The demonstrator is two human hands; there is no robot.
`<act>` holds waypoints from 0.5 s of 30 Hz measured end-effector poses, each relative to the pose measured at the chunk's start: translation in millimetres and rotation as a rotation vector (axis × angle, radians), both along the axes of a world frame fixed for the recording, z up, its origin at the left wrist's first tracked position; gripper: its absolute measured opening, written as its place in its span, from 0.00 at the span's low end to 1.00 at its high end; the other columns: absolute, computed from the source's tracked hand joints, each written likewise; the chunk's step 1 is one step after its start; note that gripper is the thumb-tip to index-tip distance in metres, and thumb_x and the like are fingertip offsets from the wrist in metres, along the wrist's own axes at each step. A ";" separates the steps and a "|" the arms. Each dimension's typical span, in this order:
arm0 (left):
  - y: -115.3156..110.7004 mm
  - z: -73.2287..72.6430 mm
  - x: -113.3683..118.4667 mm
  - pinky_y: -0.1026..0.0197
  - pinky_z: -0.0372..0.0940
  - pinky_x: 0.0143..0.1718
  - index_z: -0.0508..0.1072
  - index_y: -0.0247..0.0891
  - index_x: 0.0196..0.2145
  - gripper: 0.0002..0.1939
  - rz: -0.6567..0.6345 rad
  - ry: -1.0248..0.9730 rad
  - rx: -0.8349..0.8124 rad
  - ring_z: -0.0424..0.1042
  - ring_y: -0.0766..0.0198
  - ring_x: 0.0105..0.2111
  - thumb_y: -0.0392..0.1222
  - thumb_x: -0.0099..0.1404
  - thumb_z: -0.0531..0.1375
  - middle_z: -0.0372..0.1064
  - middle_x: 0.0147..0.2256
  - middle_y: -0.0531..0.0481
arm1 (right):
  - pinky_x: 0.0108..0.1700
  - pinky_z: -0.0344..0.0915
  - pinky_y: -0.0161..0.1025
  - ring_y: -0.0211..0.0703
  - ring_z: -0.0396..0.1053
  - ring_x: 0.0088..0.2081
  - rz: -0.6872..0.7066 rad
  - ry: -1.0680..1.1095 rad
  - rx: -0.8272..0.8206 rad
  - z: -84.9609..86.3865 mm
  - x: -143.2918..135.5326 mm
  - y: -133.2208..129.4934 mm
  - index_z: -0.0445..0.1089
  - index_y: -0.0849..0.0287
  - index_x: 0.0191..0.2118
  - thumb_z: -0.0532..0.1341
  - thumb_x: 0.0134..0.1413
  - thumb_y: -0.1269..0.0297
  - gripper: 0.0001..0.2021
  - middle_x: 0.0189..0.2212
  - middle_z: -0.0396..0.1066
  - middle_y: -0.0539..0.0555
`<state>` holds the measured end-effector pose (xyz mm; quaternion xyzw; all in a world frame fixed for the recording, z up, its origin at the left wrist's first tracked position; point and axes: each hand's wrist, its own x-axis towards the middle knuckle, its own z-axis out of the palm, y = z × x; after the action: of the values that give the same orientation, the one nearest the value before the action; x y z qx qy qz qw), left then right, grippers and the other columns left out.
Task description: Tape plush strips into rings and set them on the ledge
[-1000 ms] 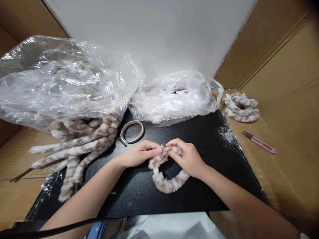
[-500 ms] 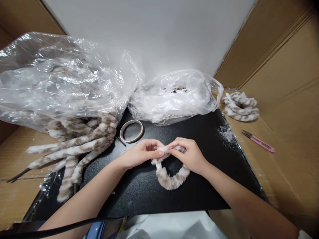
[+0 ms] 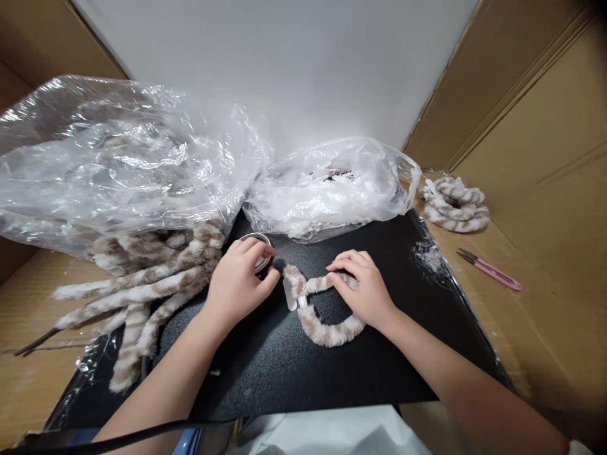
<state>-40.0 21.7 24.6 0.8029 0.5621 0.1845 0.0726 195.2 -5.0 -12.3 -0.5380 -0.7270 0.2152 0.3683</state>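
Observation:
A furry brown-and-white striped strip (image 3: pixel 332 333) lies bent into a loop on the black work surface, with a white band where it joins and a short tail at the left. Beside the tail is a white tag (image 3: pixel 290 297). My right hand (image 3: pixel 363 284) pinches the loop's upper right part between thumb and fingers. My left hand (image 3: pixel 241 275) is over the roll of tape (image 3: pixel 256 236), partly covering it. Its thumb and index finger are apart near the roll's right edge; whether they touch it I cannot tell.
More furry strips (image 3: pixel 137 291) spill from a large clear plastic bag (image 3: pixel 118 164) at the left. A second plastic bag (image 3: pixel 327 189) stands at the back. To the right, finished-looking furry rings (image 3: pixel 455 205) and pink thread snips (image 3: pixel 490 268) lie on cardboard, near clear scraps (image 3: pixel 429 256).
My left hand has let go of the furry loop and moved left to the roll of tape. The loop's tail and white tag are now exposed. My right hand stays on the loop.

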 end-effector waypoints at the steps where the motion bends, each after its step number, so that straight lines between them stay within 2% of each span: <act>1: 0.7 2.6 -5.1 0.54 0.62 0.40 0.70 0.39 0.34 0.07 0.041 0.112 -0.014 0.68 0.51 0.39 0.41 0.56 0.58 0.71 0.37 0.44 | 0.46 0.62 0.47 0.48 0.67 0.42 -0.009 0.020 0.027 0.6 1.5 0.8 0.74 0.55 0.35 0.61 0.56 0.71 0.05 0.37 0.73 0.54; 4: 1.5 3.4 -16.8 0.53 0.61 0.36 0.69 0.38 0.34 0.11 0.118 0.344 -0.124 0.68 0.46 0.40 0.45 0.53 0.61 0.71 0.37 0.41 | 0.45 0.63 0.46 0.48 0.67 0.41 -0.033 0.062 0.107 0.8 6.4 4.0 0.73 0.56 0.35 0.60 0.56 0.72 0.05 0.36 0.72 0.55; 7: 1.9 0.1 -20.3 0.52 0.59 0.38 0.67 0.39 0.29 0.06 0.087 0.377 -0.145 0.69 0.46 0.41 0.43 0.59 0.58 0.72 0.36 0.41 | 0.44 0.64 0.45 0.47 0.67 0.40 -0.039 0.087 0.159 -0.6 9.6 6.4 0.72 0.56 0.35 0.59 0.56 0.73 0.06 0.36 0.72 0.55; 8: 1.9 0.6 -19.9 0.51 0.59 0.39 0.66 0.39 0.27 0.07 0.062 0.344 -0.140 0.70 0.47 0.40 0.43 0.62 0.56 0.73 0.34 0.42 | 0.44 0.64 0.45 0.47 0.68 0.40 -0.036 0.093 0.171 -0.5 10.0 6.6 0.71 0.56 0.35 0.58 0.56 0.73 0.06 0.35 0.72 0.55; 10: 0.3 6.0 -17.2 0.50 0.57 0.43 0.63 0.39 0.27 0.11 0.000 0.198 -0.152 0.70 0.53 0.35 0.44 0.67 0.52 0.72 0.29 0.46 | 0.44 0.64 0.44 0.47 0.68 0.40 -0.016 0.107 0.193 2.6 9.6 5.9 0.71 0.56 0.35 0.58 0.56 0.73 0.06 0.35 0.72 0.55; 12: -4.1 16.2 -12.6 0.54 0.58 0.41 0.62 0.40 0.30 0.12 -0.077 -0.047 -0.212 0.69 0.59 0.29 0.46 0.70 0.49 0.69 0.26 0.51 | 0.44 0.64 0.44 0.47 0.68 0.40 0.026 0.121 0.220 11.6 7.4 4.4 0.71 0.56 0.36 0.59 0.55 0.74 0.06 0.35 0.72 0.54; 15: -14.0 33.1 -2.7 0.63 0.57 0.29 0.61 0.41 0.36 0.11 -0.175 -0.401 -0.312 0.64 0.64 0.24 0.48 0.72 0.46 0.63 0.24 0.56 | 0.45 0.65 0.44 0.47 0.69 0.41 0.119 0.150 0.279 37.5 0.6 3.3 0.71 0.55 0.37 0.62 0.54 0.73 0.06 0.35 0.72 0.54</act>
<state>-42.8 7.7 57.7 0.7749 0.4867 0.2441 0.3209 195.9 -1.7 25.2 -0.4199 -0.7510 0.1731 0.4793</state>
